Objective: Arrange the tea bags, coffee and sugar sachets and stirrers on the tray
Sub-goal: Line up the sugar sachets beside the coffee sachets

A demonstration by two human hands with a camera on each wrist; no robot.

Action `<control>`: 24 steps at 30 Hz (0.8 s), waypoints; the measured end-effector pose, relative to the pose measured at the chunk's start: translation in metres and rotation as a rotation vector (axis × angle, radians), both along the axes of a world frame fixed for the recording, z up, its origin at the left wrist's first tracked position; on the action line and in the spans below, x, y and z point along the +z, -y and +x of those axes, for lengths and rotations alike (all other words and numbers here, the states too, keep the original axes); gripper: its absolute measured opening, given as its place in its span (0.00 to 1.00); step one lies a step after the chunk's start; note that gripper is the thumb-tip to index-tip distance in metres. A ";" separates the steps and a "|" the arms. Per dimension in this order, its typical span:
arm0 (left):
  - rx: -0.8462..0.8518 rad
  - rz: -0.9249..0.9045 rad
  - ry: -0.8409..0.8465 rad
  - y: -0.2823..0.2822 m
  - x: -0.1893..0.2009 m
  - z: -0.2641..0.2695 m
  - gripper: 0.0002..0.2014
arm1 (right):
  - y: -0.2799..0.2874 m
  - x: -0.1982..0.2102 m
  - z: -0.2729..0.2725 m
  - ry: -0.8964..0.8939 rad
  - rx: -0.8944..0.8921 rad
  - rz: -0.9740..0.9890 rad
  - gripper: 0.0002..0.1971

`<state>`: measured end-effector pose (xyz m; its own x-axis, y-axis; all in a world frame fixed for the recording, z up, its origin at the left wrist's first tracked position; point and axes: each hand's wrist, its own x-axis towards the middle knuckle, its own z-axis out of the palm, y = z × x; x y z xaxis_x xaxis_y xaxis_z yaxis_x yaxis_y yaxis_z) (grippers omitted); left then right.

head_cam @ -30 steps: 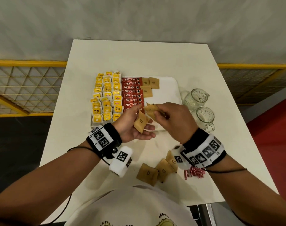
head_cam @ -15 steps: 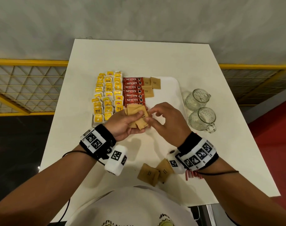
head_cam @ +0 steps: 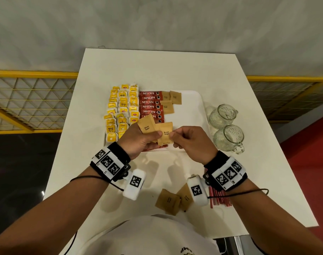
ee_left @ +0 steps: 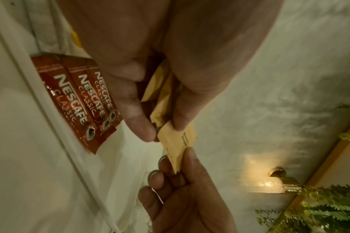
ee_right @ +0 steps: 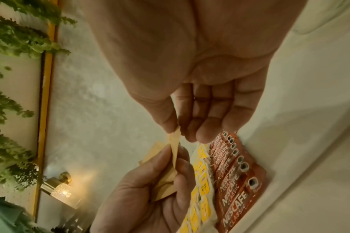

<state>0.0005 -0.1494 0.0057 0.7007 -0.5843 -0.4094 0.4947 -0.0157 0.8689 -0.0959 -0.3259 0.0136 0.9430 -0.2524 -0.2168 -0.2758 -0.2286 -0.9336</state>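
The tray is filling up nicely: yellow tea bags stand in neat rows down its left side, the red coffee sachets are stacked in a column just beside them, and three brown sugar sachets already lie next to the coffee near the far end. Now to the action above the near end of the tray: the left hand grips a small fan of sugar sachets, fingers and thumb curled round them, one sachet sticking up clear. The right hand pinches the corner of the front sachet between thumb and forefinger, the other fingers loosely bent behind, and it looks set to peel that one off the bunch and lay it down. So by my reading, tea and coffee are done and sugar is in progress. Plenty left, though: more sugar sachets lie on the counter close to the body, and the red stirrers sit by the right wrist, not on the tray at all. Two glass mugs wait to the right of the tray.
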 end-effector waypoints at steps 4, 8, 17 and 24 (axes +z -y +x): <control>-0.016 0.047 0.016 0.001 0.000 0.000 0.15 | 0.001 -0.005 0.003 -0.043 -0.026 0.021 0.09; -0.003 0.060 0.050 0.003 0.001 0.001 0.10 | -0.001 -0.008 0.005 -0.064 0.001 0.041 0.08; 0.028 0.053 0.054 0.004 -0.001 0.003 0.12 | -0.001 -0.009 0.012 -0.082 0.040 0.197 0.14; -0.152 0.142 0.135 0.002 0.000 -0.003 0.10 | 0.005 -0.005 0.023 -0.013 -0.124 0.238 0.13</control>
<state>-0.0024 -0.1512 0.0056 0.6634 -0.6304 -0.4030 0.3565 -0.2073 0.9110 -0.0726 -0.3305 0.0084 0.9049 -0.3059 -0.2961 -0.3005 0.0336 -0.9532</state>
